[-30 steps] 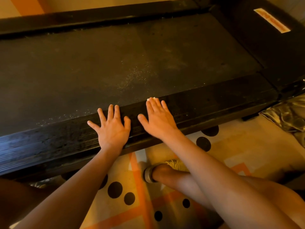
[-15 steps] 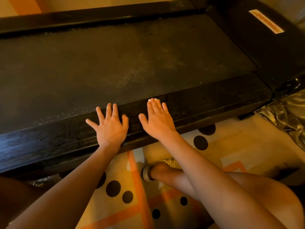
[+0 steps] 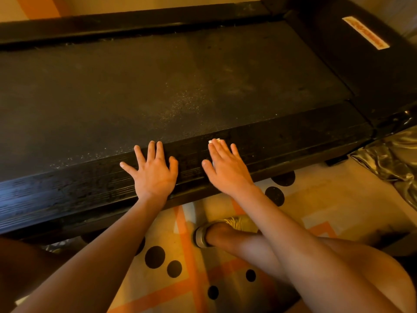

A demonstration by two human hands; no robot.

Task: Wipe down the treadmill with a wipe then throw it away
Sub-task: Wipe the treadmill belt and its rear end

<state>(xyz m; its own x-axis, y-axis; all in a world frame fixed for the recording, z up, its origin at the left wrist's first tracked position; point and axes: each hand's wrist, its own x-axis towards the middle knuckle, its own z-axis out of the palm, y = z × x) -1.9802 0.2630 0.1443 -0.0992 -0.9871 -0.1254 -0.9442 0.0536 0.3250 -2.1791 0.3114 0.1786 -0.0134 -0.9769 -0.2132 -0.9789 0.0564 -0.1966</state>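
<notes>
The black treadmill (image 3: pixel 180 86) fills the upper part of the view, its dusty belt speckled with pale grit. My left hand (image 3: pixel 153 170) lies flat with spread fingers on the near side rail (image 3: pixel 67 190). My right hand (image 3: pixel 225 168) presses flat on the same rail a little to the right. A white wipe (image 3: pixel 215 140) sits under my right hand, with only a small bit showing past the fingertips.
A cream floor mat (image 3: pixel 316 199) with orange lines and black dots lies below the rail. My knee and sandalled foot (image 3: pixel 203 236) are on it. Crumpled shiny plastic (image 3: pixel 394 163) sits at the right. An orange label (image 3: pixel 365 32) marks the treadmill's far right end.
Both hands stay flat on the rail in nearly the same spots. The view has shifted slightly, with the right hand edging a little to the right.
</notes>
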